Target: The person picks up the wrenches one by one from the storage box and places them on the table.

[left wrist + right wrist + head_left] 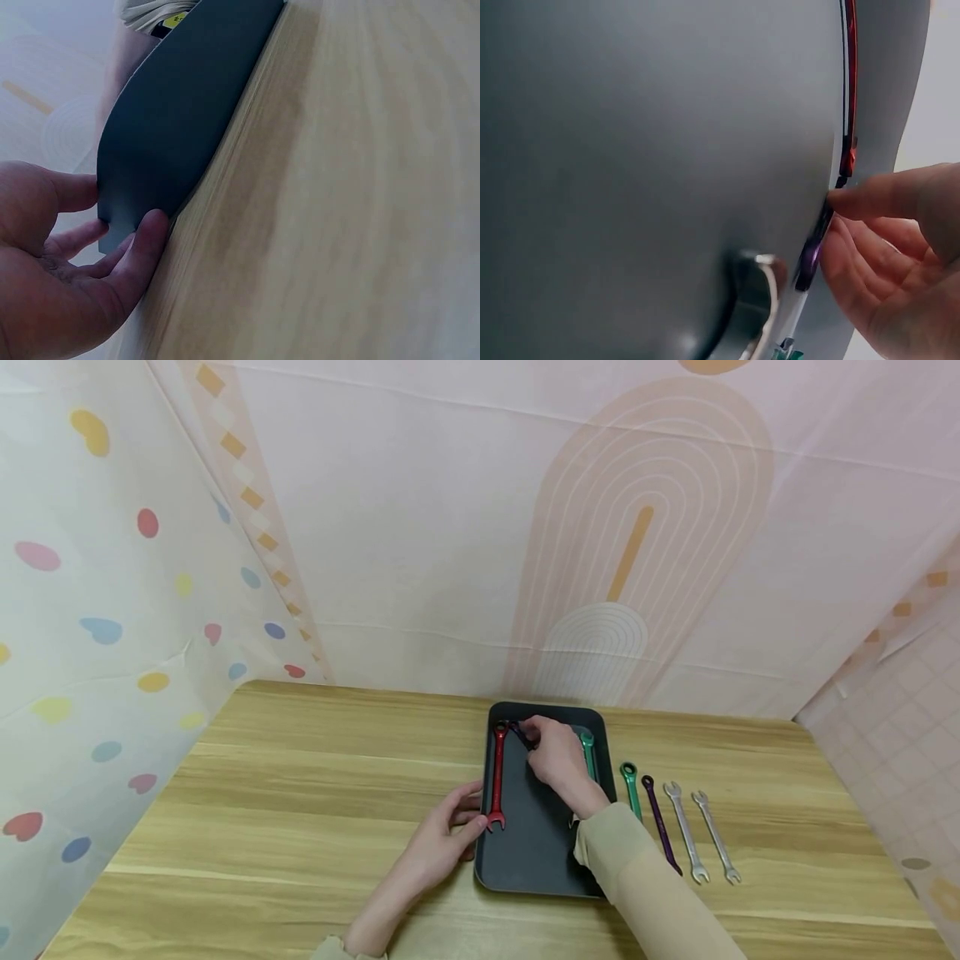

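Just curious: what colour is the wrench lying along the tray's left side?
Red wrench; the head view shows it best.

You find no readable text, label, brand or number anywhere here. The wrenches, the tray and the backdrop show you only colours and patterns.

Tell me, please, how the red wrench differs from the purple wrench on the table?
The red wrench lies inside the dark tray, near its left wall; the purple wrench lies on the bare table right of the tray. The red one runs nearly straight away from the person; the purple one slants. The left hand is close to the red one's open end; no hand is near the purple one. Both are slim coloured wrenches lying flat.
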Motion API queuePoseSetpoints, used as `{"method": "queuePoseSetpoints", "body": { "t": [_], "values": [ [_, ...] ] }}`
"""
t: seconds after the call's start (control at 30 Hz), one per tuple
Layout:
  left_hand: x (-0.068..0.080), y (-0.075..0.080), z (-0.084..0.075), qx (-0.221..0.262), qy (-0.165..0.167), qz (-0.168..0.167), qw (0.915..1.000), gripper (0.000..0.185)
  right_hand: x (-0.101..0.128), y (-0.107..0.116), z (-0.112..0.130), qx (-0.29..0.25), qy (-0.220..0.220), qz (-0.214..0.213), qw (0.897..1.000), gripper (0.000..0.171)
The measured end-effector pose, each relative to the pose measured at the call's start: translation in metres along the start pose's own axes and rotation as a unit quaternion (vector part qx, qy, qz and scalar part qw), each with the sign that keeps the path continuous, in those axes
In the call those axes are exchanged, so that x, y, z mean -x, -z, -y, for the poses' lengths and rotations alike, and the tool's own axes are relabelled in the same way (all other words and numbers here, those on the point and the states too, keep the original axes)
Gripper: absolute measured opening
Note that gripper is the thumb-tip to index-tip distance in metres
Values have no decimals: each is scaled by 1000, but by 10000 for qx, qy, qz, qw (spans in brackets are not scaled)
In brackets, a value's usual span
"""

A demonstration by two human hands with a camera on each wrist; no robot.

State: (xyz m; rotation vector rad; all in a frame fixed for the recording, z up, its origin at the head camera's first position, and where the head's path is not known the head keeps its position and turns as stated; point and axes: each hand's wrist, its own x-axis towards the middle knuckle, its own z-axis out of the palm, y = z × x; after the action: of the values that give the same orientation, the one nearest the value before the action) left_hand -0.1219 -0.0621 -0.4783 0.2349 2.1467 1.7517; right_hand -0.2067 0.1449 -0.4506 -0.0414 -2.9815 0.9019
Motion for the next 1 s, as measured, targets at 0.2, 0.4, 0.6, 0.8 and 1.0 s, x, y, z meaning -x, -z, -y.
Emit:
{"method": "queuePoseSetpoints", "body": {
  "t": [0.2,0.4,0.6,0.8,1.0],
  "values": [
    [0,0,0,31,13,34,10000,50,-4,0,-3,60,-136,153,9998,46],
    [0,0,-1,31,23,16,10000,50,-5,0,-7,-39,-101,262,9996,46],
    [1,1,-1,7,18,7,10000,50,-4,1,-7,-176,-14,335,9993,46],
    [0,0,-2,-4,5,8,10000,51,-3,1,-8,-192,99,268,9994,46],
    [1,1,-2,-14,21,2,10000,51,0,3,-7,-257,75,233,9994,45]
  ]
}}
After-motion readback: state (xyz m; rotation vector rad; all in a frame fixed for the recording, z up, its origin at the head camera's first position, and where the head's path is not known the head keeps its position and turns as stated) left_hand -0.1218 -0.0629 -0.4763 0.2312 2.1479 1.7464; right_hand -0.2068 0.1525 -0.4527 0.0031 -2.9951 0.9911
